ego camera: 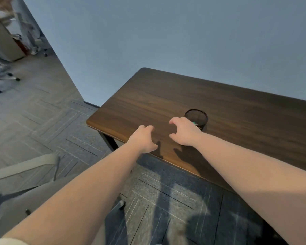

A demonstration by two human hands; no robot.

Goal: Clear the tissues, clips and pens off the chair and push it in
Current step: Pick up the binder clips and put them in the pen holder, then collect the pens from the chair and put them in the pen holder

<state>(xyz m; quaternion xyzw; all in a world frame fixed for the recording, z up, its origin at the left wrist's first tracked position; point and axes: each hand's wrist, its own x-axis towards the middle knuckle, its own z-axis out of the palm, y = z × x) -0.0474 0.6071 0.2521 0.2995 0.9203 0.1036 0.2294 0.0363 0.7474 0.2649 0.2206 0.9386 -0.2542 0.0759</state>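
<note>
Two bare hands reach over the near edge of the dark wooden tabletop (166,96). Left hand (143,139) and right hand (183,131) both show curled, loosely spread fingers gripping nothing. Just beyond the right hand stands a black mesh pen cup (196,117), something green at its rim. The grey chair (25,175) sits lower left on the carpet, apart from the tabletop. No readable writing shows.

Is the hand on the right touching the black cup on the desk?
Cannot tell. In the head view the right hand overlaps the black mesh cup from in front, hiding any gap or contact between them.
</note>
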